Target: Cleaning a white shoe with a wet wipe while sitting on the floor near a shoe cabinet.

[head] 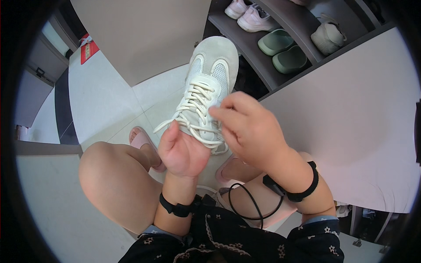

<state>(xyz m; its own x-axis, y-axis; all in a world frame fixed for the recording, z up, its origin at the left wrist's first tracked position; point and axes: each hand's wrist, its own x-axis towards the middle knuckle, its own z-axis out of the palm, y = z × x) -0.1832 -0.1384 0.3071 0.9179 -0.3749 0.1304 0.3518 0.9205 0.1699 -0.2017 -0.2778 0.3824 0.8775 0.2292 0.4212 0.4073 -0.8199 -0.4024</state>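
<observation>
A white lace-up sneaker (pixel 210 70) with mesh panels and a pale suede toe is held up above the floor, its toe pointing away from me. My left hand (pixel 185 153), palm up, supports it at the ankle end. The thumb lies by the tied laces (pixel 189 123), while the other fingers are hidden at the shoe. Just right of the lacing is my right hand (pixel 251 128), its fingers curled and the thumb and index tips close together. Those tips are slightly blurred; whether they touch the shoe or pinch something small cannot be made out.
An open shoe cabinet (pixel 241 42) holds pink sneakers (pixel 256 18), green clogs (pixel 283 51) and a beige shoe (pixel 328 37). Its cabinet door (pixel 141 36) stands at upper left; a pale panel (pixel 342 121) is to the right. A black cable (pixel 253 197) loops over my lap.
</observation>
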